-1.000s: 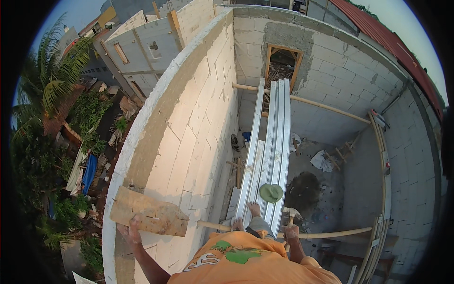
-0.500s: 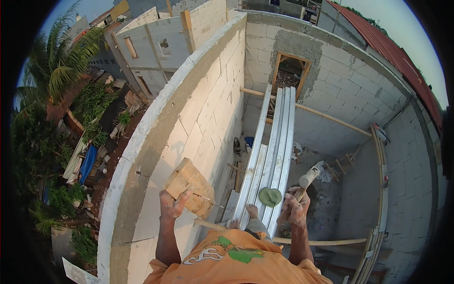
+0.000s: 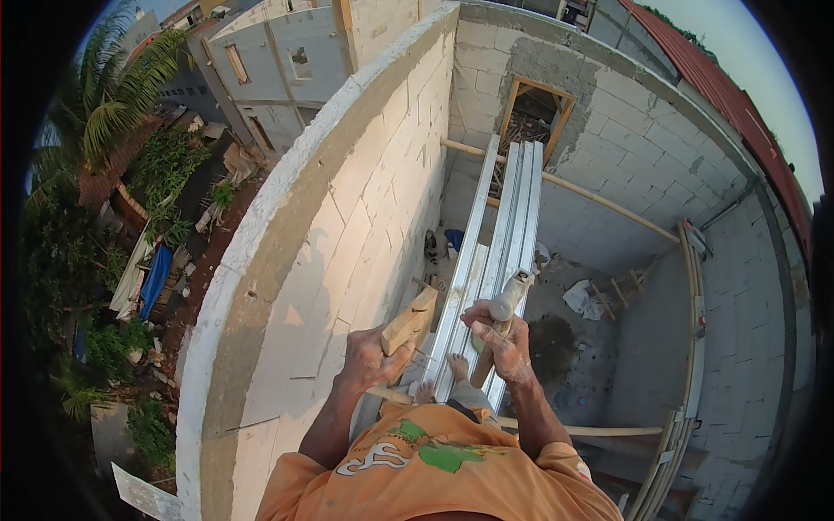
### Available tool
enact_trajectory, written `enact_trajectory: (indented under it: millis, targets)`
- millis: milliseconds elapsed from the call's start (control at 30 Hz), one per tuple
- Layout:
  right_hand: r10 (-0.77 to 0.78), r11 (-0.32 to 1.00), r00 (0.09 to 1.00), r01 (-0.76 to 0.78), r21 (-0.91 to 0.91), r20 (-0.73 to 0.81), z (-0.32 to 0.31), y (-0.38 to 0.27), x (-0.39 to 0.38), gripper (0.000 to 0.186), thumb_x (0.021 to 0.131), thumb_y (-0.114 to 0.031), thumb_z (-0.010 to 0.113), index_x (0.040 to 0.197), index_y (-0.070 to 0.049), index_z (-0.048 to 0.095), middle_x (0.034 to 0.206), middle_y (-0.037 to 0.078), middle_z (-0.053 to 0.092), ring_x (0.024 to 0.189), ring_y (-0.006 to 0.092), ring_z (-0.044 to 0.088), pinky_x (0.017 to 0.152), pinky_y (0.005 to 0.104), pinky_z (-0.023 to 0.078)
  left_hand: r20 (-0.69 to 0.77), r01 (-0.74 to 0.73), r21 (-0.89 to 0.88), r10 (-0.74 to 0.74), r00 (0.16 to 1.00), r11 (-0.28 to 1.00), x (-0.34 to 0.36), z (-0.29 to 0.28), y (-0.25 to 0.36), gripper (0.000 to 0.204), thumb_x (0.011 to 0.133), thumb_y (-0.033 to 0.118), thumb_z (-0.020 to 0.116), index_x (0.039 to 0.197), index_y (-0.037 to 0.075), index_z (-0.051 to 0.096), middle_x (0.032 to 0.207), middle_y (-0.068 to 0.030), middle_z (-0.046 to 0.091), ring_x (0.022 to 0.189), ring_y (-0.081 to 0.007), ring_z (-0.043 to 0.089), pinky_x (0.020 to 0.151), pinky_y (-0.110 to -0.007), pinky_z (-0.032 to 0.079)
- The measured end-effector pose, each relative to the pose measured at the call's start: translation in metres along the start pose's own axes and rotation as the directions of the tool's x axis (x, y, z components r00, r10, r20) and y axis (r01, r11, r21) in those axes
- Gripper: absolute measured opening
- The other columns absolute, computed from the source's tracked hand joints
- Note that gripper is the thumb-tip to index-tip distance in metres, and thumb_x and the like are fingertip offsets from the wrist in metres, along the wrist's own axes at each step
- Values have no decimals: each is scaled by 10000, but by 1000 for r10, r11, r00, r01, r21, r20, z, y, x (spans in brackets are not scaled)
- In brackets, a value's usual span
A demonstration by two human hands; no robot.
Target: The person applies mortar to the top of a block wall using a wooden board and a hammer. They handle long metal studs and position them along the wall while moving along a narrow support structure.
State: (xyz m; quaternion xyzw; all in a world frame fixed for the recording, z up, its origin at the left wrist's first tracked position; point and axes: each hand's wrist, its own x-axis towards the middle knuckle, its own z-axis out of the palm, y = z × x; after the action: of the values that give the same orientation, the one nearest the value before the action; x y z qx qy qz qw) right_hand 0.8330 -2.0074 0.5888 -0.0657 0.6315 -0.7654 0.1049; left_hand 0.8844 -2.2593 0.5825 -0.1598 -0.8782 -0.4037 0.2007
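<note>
My left hand (image 3: 369, 358) is closed around a short wooden block (image 3: 410, 319), held up near the pale block wall. A thin nail seems to stick out of the block's lower side. To its right, my right hand (image 3: 506, 349) grips a hammer (image 3: 504, 306) by its wooden handle, the grey head pointing up and away. A small gap separates hammer and block. Below both hands, my bare feet stand on long silvery metal planks (image 3: 476, 286). A green item on the planks is mostly hidden behind my right hand.
Bamboo poles (image 3: 608, 206) cross the room under the planks. The left wall's top edge (image 3: 261, 252) drops to a yard with a palm (image 3: 113, 113). A wood-framed opening (image 3: 539, 117) is in the far wall. Poles (image 3: 695, 330) stand at right; rubble and a white sack (image 3: 582, 300) lie below.
Both hands have come closer together. The left has moved right and turned the wooden block edge-on; the right has brought the hammer left, in front of the planks and the green item.
</note>
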Motion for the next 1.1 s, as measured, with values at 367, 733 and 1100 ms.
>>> enact_trajectory:
  millis: [367,733,1100]
  targets:
    - [-27,986,999,19,168,42,11,15,16,628,866,-335,714,1300,70,510,1275,190,574,1221,276,519,1061,400,369,155,108,-300,-63,986,948,17,19,-1,317,796,212,676,1031,1,671,815,-138,711,666,-257,702,603,-347,558]
    - [113,949,987,-142,283,117,23,21,25,607,830,-363,735,1226,48,528,1098,136,607,1036,222,581,921,368,462,236,-58,-207,107,966,977,14,37,-22,333,814,220,718,1023,-28,643,862,-146,703,715,-202,697,594,-309,551]
    - [75,960,997,-64,273,-29,25,30,37,471,896,-300,678,1148,73,540,1005,136,634,912,193,627,850,354,509,136,373,-535,-358,924,758,22,-2,-23,921,815,781,481,1176,-55,619,582,38,411,516,-55,370,472,-227,276]
